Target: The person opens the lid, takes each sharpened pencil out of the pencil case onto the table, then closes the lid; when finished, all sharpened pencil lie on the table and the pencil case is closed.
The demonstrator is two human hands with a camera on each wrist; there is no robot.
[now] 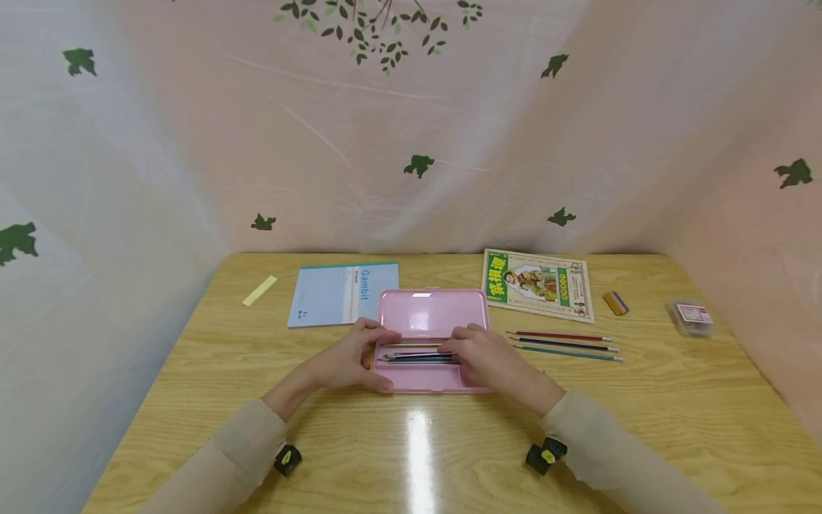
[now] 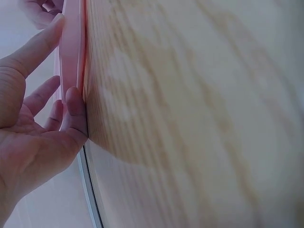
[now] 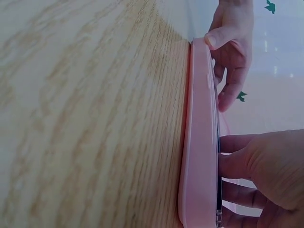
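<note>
Wooden table, pink curtain behind. L to R: left hand grips the left end of the open pink pencil case, thumb on the near edge; case sits centre, long axis running left-right, pencils inside lying the same way. Right hand rests its curled fingers on the pencils at the right end; can't tell if it's pinching one. Both hands equally near. Three loose pencils just right of the case.

Case: pink case open on table, pencils inside.
Left hand: holds the left end of the case.
Right hand: fingers on the pencils in the case.
Beside: three pencils at right, notebook behind.
</note>
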